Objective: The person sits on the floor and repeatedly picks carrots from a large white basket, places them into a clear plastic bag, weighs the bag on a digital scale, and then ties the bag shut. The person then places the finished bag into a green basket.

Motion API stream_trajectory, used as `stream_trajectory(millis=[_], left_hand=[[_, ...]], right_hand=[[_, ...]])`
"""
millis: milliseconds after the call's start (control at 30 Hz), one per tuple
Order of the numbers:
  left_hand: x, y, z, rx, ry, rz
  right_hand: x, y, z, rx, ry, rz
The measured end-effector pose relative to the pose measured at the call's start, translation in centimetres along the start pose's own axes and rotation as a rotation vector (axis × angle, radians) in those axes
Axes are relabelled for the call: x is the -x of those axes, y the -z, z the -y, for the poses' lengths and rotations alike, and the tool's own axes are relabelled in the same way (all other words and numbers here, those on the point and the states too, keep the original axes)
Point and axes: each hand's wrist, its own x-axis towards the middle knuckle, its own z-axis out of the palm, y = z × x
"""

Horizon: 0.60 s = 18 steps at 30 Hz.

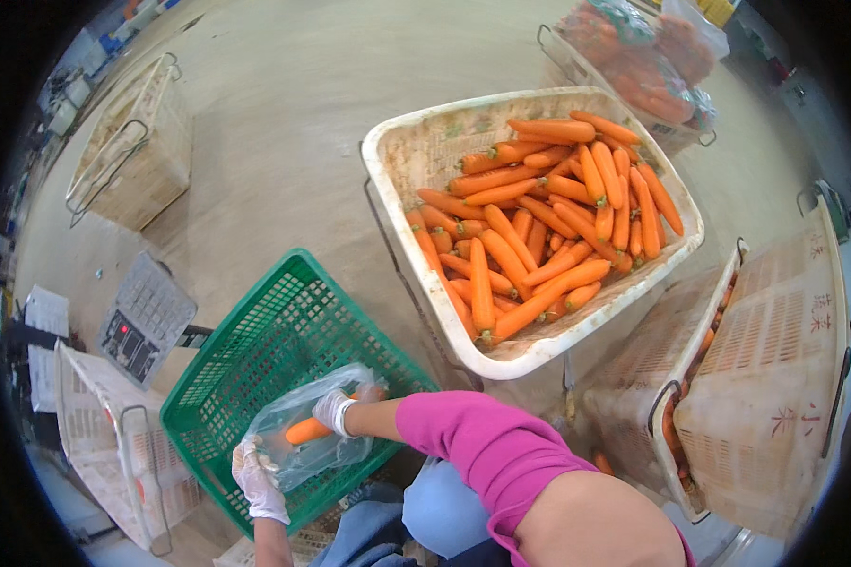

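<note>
My left hand (258,477), in a white glove, pinches the edge of a clear plastic bag (317,468). The bag lies in a green mesh basket (241,331). My right hand (334,413), gloved too, grips a carrot (306,432) at the bag, its near end pointing toward my left hand. More orange shows just beyond my right fingers; whether it belongs to the same carrot I cannot tell. Ahead and to the right, a large white crate (529,364) is heaped with loose carrots (539,227).
Beyond the green basket's left side is a scale display (146,317). White crates stand at the lower left (113,444), far left (151,161) and right (756,397). Bagged carrots (638,71) are piled at the back right. Wire handles stick out from several crates.
</note>
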Motion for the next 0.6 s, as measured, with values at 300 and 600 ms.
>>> stream_trajectory(millis=[300, 600], left_hand=[[-4.6, 5.0, 5.9, -0.22, -0.079, 0.002], [-2.6, 4.6, 3.7, -0.426, -0.104, 0.049]], right_hand=[[15.9, 16.7, -5.6, -0.647, 0.585, 0.008], [31.2, 12.6, -27.2, -0.111, -0.372, 0.104]])
